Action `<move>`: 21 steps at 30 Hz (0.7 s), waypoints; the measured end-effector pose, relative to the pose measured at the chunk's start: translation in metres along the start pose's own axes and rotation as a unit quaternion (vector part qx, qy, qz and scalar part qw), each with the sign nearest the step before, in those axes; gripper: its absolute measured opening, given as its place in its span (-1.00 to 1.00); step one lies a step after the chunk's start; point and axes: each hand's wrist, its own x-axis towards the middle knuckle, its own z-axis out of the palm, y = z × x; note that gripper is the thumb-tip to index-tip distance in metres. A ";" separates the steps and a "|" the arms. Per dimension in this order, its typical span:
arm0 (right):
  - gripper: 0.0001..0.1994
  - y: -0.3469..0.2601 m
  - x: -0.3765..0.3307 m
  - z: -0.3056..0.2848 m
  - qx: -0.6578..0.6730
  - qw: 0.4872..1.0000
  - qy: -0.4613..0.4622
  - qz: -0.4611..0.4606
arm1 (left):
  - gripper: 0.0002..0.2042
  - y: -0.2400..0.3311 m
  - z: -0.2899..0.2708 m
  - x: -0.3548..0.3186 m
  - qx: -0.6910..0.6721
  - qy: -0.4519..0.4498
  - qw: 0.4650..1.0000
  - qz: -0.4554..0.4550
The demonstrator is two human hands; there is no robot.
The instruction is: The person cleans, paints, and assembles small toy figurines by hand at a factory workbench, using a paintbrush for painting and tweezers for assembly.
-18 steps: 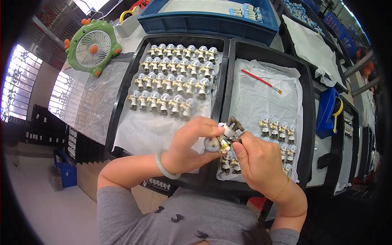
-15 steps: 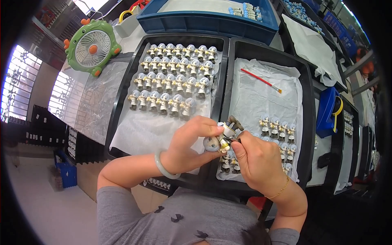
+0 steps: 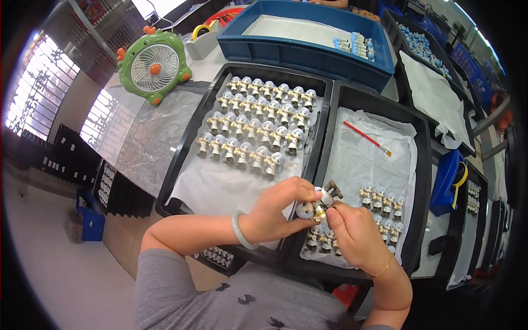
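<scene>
Between the thumb and fingers of my left hand [image 3: 275, 212] is a small figurine [image 3: 305, 210] with pale blue hair, a white outfit and dark boots. It lies sideways, head to the left and boots up to the right. My right hand [image 3: 357, 234] is closed against the figurine's body, its fingertips pinched by the torso; what they grip is hidden. Both hands are over the near part of the right black tray [image 3: 421, 159], where matching figurines [image 3: 379, 201] stand in rows on white paper. A red-handled brush [image 3: 367, 138] lies in that tray's far part.
Left of it, another black tray [image 3: 177, 175] holds several rows of similar figurines [image 3: 253, 127]. Behind stands a blue bin [image 3: 297, 58] with more figurines. A green fan [image 3: 155, 67] is at the far left, a blue tape dispenser [image 3: 446, 184] at the right. Part of another person shows at the top.
The whole view has shifted, so trays and hands sit lower and further right. My hands keep hold at the figurine, with little change in their pose.
</scene>
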 end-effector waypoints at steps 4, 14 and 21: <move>-0.65 0.013 0.007 -0.009 0.155 0.985 -0.054 0.051 | -0.56 -0.006 0.001 0.000 -0.016 0.008 0.999 -0.034; -0.87 0.160 0.095 -0.070 -0.391 0.891 0.213 0.083 | -0.71 -0.003 -0.008 0.011 -0.358 0.017 0.888 -0.287; -0.86 0.219 0.127 -0.059 -0.433 0.867 0.220 0.115 | -0.77 -0.019 -0.013 0.008 -0.501 -0.024 0.820 -0.276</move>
